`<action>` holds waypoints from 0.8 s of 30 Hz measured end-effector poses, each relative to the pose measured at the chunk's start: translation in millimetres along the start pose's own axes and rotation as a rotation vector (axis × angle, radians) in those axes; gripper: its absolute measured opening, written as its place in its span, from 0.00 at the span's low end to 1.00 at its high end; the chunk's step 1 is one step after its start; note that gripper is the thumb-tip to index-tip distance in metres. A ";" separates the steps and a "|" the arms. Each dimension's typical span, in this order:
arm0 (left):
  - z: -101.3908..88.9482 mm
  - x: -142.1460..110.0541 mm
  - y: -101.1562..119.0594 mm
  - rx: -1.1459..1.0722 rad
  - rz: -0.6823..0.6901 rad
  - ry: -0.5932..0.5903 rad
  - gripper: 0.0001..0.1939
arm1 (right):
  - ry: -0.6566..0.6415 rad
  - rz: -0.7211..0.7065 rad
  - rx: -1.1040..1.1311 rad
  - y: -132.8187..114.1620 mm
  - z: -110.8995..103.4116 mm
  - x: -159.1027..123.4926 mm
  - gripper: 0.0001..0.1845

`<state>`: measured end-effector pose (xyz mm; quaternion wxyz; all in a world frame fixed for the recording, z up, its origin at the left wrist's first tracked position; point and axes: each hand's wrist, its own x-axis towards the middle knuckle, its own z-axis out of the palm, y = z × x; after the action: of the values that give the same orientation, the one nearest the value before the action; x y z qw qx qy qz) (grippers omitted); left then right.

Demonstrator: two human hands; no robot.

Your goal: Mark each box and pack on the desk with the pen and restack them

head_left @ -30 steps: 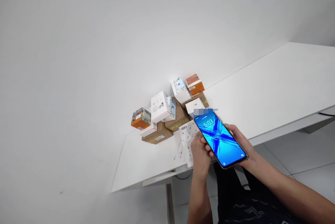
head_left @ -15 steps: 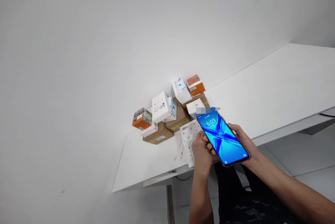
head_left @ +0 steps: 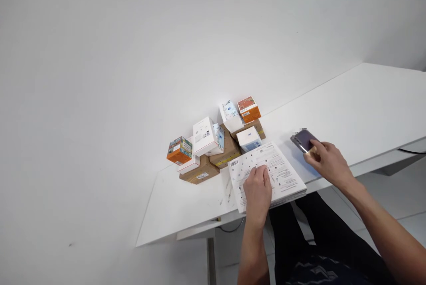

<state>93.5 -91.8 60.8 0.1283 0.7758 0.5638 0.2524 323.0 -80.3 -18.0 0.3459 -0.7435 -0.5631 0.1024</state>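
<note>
While holding the phone (head_left: 303, 137) in the right hand (head_left: 329, 163), also bearing lightly with the left hand (head_left: 257, 189) on or just above the flat white package (head_left: 286, 177). On the right, grip grasping the phone by the side nearest the body, between thumb and fingers, with back turned up and screen turned down. On the left, grip loosely curled, knuckles up; cannot tell whether closed round something small or bare. Find the phone to the right of the flat white package, near the front edge of the tabletop (head_left: 349, 116); cannot tell whether touching the surface or just above it.

Judged from this pose alone, looks like putting down or taking up the phone; cannot tell which. Would call for a steady wrist and a flat, gentle landing if putting down, or a firmer pinch if lifting, in either case without knocking the package's nearby corner.

Hidden from view: screen, left palm, and whatever print sits beneath the left hand. Masked by a small pixelated patch (head_left: 294, 133): part of the phone's far end. Partly covered under smaller boxes, among them an orange-sided box (head_left: 179, 157): the brown cartons (head_left: 191, 176). Too small to read: most lettering. Cut off at the picture's borders: both arms.
</note>
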 end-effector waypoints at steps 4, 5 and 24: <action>-0.8 -1.1 -0.4 -0.066 -0.009 0.016 0.14 | -0.005 -0.102 -0.280 21.5 34.1 -8.1 0.24; -0.6 -1.2 -0.6 -0.084 -0.014 0.020 0.14 | 0.002 -0.126 -0.312 24.1 39.6 -9.9 0.23; -45.7 -37.7 -73.4 -0.388 -0.461 0.173 0.27 | -0.463 0.153 0.752 -33.0 -12.8 -62.5 0.26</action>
<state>0.5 -106.9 54.4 0.2791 0.5643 0.6751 0.3845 283.1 -138.0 -2.6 0.4485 -0.5629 -0.4928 0.4890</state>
